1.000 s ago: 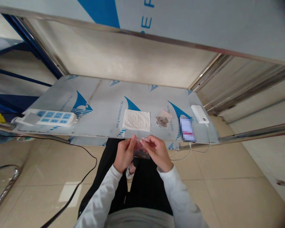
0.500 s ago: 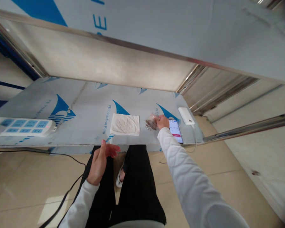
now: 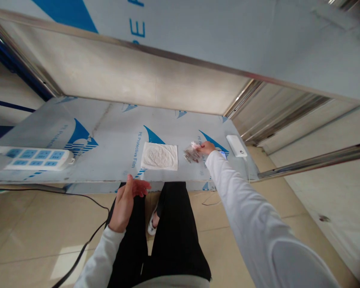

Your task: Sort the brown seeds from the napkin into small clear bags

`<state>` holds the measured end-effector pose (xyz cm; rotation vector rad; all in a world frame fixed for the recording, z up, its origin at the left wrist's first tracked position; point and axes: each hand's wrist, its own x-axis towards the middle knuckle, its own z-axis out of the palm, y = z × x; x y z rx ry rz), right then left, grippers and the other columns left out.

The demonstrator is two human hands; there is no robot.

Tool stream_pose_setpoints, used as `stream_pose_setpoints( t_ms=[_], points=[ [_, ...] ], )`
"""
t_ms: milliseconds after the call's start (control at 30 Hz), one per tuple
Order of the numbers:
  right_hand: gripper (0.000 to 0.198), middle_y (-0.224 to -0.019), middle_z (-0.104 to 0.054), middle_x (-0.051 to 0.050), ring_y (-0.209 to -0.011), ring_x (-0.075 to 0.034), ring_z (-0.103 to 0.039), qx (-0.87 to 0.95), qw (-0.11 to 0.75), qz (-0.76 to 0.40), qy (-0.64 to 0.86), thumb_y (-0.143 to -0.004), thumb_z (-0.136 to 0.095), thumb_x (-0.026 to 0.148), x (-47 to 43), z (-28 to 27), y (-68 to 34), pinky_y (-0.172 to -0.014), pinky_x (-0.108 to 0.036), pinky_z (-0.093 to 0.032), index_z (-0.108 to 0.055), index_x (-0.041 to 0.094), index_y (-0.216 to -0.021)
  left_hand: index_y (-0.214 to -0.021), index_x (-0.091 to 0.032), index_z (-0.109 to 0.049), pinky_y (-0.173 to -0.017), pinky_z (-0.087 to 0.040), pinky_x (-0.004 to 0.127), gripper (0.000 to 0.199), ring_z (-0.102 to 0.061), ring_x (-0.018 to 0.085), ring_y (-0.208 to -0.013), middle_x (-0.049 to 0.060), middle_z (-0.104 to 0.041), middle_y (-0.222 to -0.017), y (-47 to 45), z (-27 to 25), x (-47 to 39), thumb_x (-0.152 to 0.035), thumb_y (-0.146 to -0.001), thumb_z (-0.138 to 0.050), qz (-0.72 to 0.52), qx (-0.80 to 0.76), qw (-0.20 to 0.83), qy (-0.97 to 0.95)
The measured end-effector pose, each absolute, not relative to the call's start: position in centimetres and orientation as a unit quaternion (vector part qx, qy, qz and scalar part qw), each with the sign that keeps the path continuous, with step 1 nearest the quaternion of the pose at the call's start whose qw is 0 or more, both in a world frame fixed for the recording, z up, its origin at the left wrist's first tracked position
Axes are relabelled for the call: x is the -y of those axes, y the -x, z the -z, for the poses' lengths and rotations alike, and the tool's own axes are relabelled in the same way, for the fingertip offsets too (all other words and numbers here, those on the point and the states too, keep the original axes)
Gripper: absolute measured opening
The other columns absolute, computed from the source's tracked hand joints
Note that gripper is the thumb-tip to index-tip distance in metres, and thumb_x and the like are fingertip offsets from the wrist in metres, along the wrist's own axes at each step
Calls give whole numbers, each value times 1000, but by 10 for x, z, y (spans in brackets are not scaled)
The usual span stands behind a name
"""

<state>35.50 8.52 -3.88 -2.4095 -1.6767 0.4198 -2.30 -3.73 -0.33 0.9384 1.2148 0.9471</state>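
- Head view: your left hand (image 3: 131, 200) is spread loosely by the bench's (image 3: 117, 140) front edge.
- A white cloth (image 3: 159, 156) lies behind that edge.
- Your right hand (image 3: 207, 148) pinches a clear bag (image 3: 191, 155) toward the right end.
- A white device (image 3: 236, 145) sits near the right edge.

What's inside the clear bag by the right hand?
Small brownish pieces, too small to identify, show through the clear bag. The right hand covers its right edge, hiding anything there.
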Motion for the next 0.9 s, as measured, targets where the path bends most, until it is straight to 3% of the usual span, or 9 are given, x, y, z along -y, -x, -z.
stream_pose_setpoints(
  t_ms=[233, 433, 567, 800, 900],
  points=[
    [33, -82, -72, -4, -76, -19, -66, 554, 119, -123, 815, -70, -65, 35, -82, -2, -356, -66, -24, -48, -71, 15, -95, -72, -12, -68, -59, -44, 27, 64, -58, 16, -62, 10, -70, -74, 27, 0, 39, -68, -81, -39, -426, -520, 619, -406],
    [14, -72, -71, -6, -79, -23, -67, 561, 113, -76, 817, -71, -67, 28, -81, -48, -356, -69, -27, -47, -71, 14, -70, -71, -12, -67, -58, -44, 27, 61, -58, 16, -62, 10, -70, -75, 22, -3, 40, -64, -84, -38, -434, -502, 622, -416],
    [13, -70, -70, -8, -79, -24, -66, 559, 94, -46, 823, -72, -67, 21, -80, -66, -347, -72, -30, -46, -68, 15, -60, -71, -11, -68, -57, -43, 27, 60, -58, 16, -60, 10, -70, -73, 24, -6, 42, -63, -83, -41, -439, -501, 620, -414],
    [14, -72, -71, -2, -76, -18, -65, 624, 99, -70, 772, -72, -67, 29, -104, -71, -272, -65, -22, -42, -72, 16, -73, -71, -12, -69, -57, -43, 26, 58, -58, 15, -59, 10, -70, -72, 34, -9, 43, -64, -80, -45, -449, -515, 603, -413],
    [21, -82, -72, -4, -81, -18, -65, 654, 126, -74, 743, -77, -62, 33, -130, -64, -205, -68, -22, -43, -72, 16, -84, -70, -12, -69, -56, -42, 26, 58, -57, 14, -59, 10, -70, -71, 44, -9, 44, -63, -81, -44, -455, -520, 595, -411]
  ],
)
